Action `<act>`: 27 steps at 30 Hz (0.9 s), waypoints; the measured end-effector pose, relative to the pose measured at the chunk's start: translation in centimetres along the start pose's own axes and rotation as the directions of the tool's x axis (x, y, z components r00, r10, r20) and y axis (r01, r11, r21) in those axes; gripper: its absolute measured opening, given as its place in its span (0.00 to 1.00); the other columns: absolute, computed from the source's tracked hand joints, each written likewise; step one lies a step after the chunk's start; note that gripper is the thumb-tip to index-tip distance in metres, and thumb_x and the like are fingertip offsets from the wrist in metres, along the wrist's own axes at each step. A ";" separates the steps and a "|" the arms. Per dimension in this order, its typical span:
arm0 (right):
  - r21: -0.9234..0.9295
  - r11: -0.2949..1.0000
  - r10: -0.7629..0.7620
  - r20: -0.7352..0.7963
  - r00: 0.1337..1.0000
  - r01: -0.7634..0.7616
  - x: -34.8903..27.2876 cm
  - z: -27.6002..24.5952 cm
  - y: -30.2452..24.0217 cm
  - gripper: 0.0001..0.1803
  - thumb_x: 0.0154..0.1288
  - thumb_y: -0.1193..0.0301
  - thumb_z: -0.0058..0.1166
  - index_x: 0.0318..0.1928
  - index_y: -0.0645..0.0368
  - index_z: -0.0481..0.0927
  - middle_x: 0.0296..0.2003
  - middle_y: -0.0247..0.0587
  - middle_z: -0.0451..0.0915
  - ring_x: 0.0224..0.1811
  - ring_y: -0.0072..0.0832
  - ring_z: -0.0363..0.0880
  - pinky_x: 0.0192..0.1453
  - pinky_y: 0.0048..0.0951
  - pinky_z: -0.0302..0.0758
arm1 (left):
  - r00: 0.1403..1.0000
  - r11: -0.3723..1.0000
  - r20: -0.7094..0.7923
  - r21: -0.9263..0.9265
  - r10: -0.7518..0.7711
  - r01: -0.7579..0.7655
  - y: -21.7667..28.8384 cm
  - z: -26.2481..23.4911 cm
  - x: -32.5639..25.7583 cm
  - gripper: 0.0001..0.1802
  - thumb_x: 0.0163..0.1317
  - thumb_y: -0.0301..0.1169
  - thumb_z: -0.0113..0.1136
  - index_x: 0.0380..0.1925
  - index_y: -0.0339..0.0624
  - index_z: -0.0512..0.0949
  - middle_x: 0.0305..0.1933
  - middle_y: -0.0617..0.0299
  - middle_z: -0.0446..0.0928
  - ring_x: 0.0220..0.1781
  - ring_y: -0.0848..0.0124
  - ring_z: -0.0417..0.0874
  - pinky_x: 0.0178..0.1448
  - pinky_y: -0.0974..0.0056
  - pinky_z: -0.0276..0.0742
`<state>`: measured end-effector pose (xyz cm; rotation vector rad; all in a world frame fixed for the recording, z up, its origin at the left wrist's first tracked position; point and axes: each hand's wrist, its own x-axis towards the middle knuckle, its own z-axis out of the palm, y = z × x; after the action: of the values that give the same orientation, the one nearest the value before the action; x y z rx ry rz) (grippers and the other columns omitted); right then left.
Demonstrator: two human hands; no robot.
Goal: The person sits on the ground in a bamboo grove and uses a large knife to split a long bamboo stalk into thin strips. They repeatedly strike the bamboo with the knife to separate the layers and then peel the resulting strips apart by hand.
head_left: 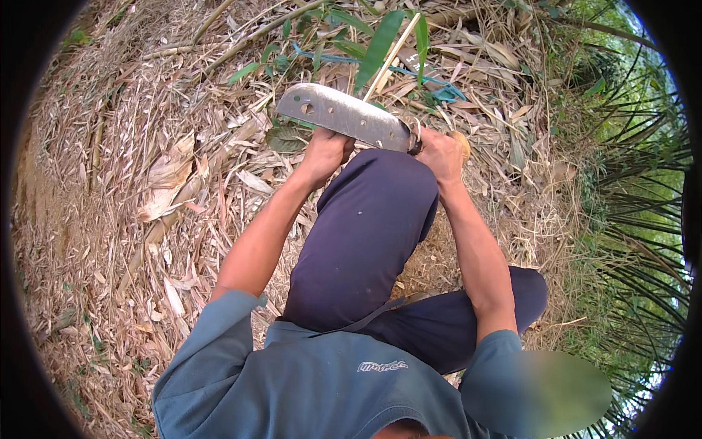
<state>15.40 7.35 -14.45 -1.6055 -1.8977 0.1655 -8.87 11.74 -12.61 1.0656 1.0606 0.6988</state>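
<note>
A broad cleaver (pixel 340 117) with several holes in its blade lies slantwise above my raised knee. My right hand (pixel 440 155) is closed round its handle, and the rounded wooden handle end (pixel 461 143) sticks out on the right. My left hand (pixel 327 155) is closed just below the blade, its fingertips covered by the metal. A thin pale stick (pixel 395 55) runs from behind the blade toward the far side. It lines up with my left hand, though the blade hides where they meet. Long green leaves (pixel 380 50) lie beside the stick.
Dry leaves and husks (pixel 175 183) cover the ground. A blue strip (pixel 447 92) lies beyond the cleaver, and thin branches (pixel 256 35) lie at the far left. Green spiky plants (pixel 629 197) stand on the right. My bent knee (pixel 395 172) is close under the blade.
</note>
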 end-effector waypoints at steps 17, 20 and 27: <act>-0.018 0.999 0.045 0.122 0.992 -0.043 0.7 -1.4 -1.4 0.22 0.52 0.50 0.65 0.42 0.50 0.85 0.33 0.44 0.86 0.33 0.43 0.86 0.36 0.41 0.80 | 0.939 0.745 -0.027 0.618 0.342 -0.253 -0.8 -1.4 -4.9 0.24 0.74 0.36 0.50 0.64 0.32 0.73 0.58 0.38 0.80 0.62 0.50 0.82 0.66 0.60 0.73; -0.003 1.000 -0.030 -0.013 0.999 0.030 0.5 -0.3 -0.4 0.22 0.52 0.49 0.65 0.41 0.49 0.84 0.31 0.45 0.85 0.32 0.45 0.85 0.35 0.41 0.80 | 0.992 0.803 0.021 0.586 0.124 -0.113 1.9 0.4 -1.9 0.23 0.74 0.34 0.48 0.64 0.34 0.73 0.54 0.36 0.81 0.57 0.48 0.84 0.62 0.58 0.75; -0.020 0.986 0.164 0.083 0.983 -0.163 -1.4 -0.9 0.4 0.22 0.53 0.48 0.64 0.37 0.54 0.83 0.29 0.46 0.85 0.31 0.45 0.86 0.34 0.43 0.78 | 0.999 0.762 0.028 0.646 0.036 -0.045 -3.3 -3.5 -14.5 0.24 0.75 0.34 0.49 0.65 0.34 0.72 0.52 0.34 0.82 0.53 0.54 0.87 0.59 0.58 0.77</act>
<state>16.24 5.90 -14.49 -1.7892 -1.8320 0.2950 -17.51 -0.82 -11.10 1.6918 1.3117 0.3452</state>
